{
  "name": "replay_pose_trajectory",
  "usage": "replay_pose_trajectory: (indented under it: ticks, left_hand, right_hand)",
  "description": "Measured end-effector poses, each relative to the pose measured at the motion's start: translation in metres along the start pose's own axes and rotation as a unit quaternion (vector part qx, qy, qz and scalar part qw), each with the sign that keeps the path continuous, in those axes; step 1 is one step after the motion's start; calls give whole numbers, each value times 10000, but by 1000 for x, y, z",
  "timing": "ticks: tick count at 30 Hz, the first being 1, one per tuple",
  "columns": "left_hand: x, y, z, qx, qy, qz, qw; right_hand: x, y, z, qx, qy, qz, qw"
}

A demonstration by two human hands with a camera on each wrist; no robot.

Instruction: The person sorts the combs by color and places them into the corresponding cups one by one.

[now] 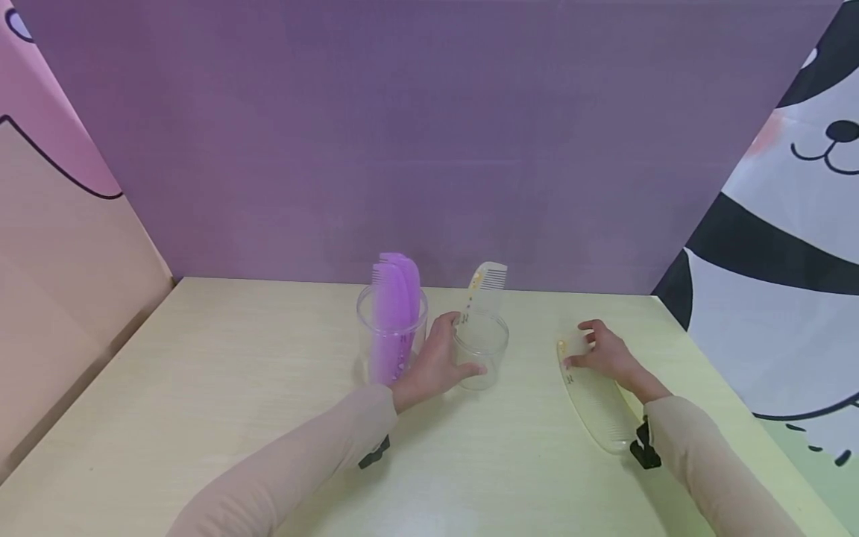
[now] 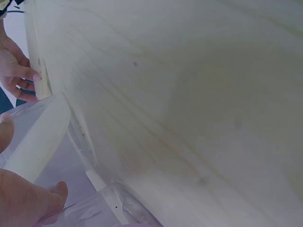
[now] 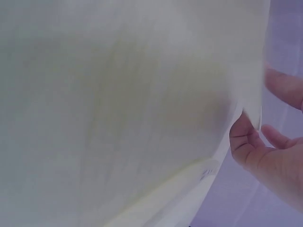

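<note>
My left hand [image 1: 436, 362] grips a clear plastic cup [image 1: 488, 347], fingers and thumb on either side of it. A cream comb [image 1: 493, 277] with small yellow flower marks stands tilted in this cup, teeth end up. In the left wrist view the comb [image 2: 45, 137] shows through the cup wall. Toward the right of the table, cream combs [image 1: 593, 406] lie overlapping. Over their far end is my right hand [image 1: 607, 354], thumb and fingers spread apart, the thumb right at a comb's edge. The right wrist view shows a comb [image 3: 177, 191] below this hand.
Left of my left hand stands another clear cup [image 1: 365, 321] holding several purple combs [image 1: 396, 298]. A purple wall panel [image 1: 429, 149] rises behind the pale wooden table [image 1: 221, 373]. Patterned panels [image 1: 772, 261] border both sides.
</note>
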State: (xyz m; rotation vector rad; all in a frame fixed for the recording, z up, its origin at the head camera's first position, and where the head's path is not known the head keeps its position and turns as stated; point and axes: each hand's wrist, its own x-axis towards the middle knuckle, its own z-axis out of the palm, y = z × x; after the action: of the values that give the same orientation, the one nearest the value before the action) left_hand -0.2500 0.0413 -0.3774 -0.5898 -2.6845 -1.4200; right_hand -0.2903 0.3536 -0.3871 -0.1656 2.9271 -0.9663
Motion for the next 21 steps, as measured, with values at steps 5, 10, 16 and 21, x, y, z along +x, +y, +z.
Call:
replay_pose_trajectory:
  ticks: [5, 10, 16, 21]
  left_hand:
    - [1, -1, 1, 24, 5, 40, 10000]
    - [1, -1, 1, 36, -2, 34, 10000]
    - [2, -3, 2, 17, -22, 3, 10000]
    - [1, -3, 1, -31, -5, -11, 10000]
  right_hand:
    - [-5, -7, -4, 309, -40, 76, 9995]
    - [-7, -11, -6, 266, 123, -21, 9996]
    - [-5, -9, -11, 205, 178, -152, 9995]
    - [-5, -13, -15, 304, 263, -235, 9989]
